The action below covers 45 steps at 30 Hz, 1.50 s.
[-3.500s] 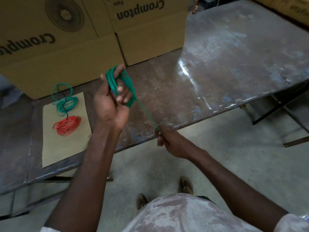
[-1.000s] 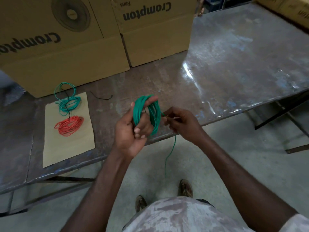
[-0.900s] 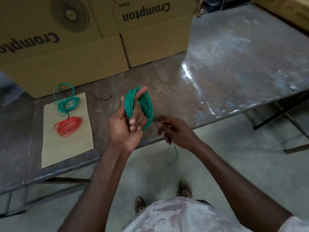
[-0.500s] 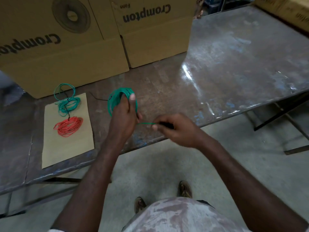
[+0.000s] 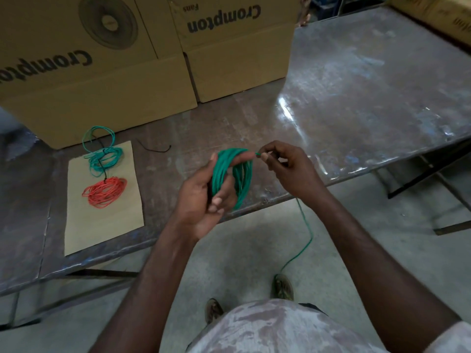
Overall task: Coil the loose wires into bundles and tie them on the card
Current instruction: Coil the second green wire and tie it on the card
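Note:
My left hand (image 5: 204, 197) holds a coil of green wire (image 5: 233, 174) wound round its fingers, just above the table's front edge. My right hand (image 5: 288, 169) pinches the same wire beside the top of the coil. A loose tail of the green wire (image 5: 304, 235) hangs from under my right hand toward the floor. A brown card (image 5: 107, 225) lies on the table at the left. On it sit a teal wire bundle (image 5: 104, 159) and an orange wire bundle (image 5: 105, 191), joined by a thin black tie.
Two large cardboard fan boxes (image 5: 102, 67) stand at the back of the worn metal table (image 5: 356, 98). A short black tie (image 5: 155, 149) lies on the table beside the card. Another box (image 5: 438, 14) sits at the far right. Concrete floor lies below.
My left hand turned palm up with the coil and moved right. My right hand went up from beside the coil to its top, and a loop of loose wire now hangs below it.

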Motion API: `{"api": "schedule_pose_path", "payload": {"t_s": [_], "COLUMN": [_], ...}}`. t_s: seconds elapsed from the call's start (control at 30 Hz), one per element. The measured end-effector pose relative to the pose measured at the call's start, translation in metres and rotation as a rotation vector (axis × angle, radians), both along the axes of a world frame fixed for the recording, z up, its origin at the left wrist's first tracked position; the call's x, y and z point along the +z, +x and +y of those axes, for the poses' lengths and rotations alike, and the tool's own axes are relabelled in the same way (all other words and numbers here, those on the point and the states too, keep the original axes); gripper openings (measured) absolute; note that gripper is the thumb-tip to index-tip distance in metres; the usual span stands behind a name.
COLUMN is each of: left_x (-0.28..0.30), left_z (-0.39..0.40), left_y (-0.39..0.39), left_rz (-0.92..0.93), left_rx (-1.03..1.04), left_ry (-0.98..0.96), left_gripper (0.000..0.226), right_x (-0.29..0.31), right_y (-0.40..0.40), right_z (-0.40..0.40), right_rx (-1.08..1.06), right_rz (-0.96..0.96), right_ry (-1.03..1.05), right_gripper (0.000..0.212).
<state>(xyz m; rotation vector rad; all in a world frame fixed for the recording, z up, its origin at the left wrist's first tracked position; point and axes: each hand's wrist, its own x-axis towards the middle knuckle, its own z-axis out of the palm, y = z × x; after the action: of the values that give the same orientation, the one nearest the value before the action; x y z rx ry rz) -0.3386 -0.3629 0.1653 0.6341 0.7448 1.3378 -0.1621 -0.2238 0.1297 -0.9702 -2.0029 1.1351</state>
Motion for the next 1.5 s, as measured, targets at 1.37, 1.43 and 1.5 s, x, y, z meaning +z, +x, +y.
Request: {"api": "schedule_pose_path", "payload": {"t_s": [1.37,1.43,1.5], "left_x": [-0.009,0.001,0.007], "left_z": [0.007,0.012,0.017], "left_y": [0.006,0.0,-0.006], "left_rz": [0.05,0.079,0.149], "left_rx": [0.217,0.268,0.318], "left_ry": [0.115,0.148,0.155], "left_gripper": [0.065,0.065,0.063], "right_x": [-0.019,-0.03,-0.039], "right_y": [0.003,0.0,-0.004], "right_z": [0.01,-0.002,-0.015], "right_rx": [0.071,0.101,0.175], "right_rz": [0.231,0.224,0.219], "right_ry": [-0.321,-0.377,-0.427], "right_gripper": [0.008,0.015,0.019]}}
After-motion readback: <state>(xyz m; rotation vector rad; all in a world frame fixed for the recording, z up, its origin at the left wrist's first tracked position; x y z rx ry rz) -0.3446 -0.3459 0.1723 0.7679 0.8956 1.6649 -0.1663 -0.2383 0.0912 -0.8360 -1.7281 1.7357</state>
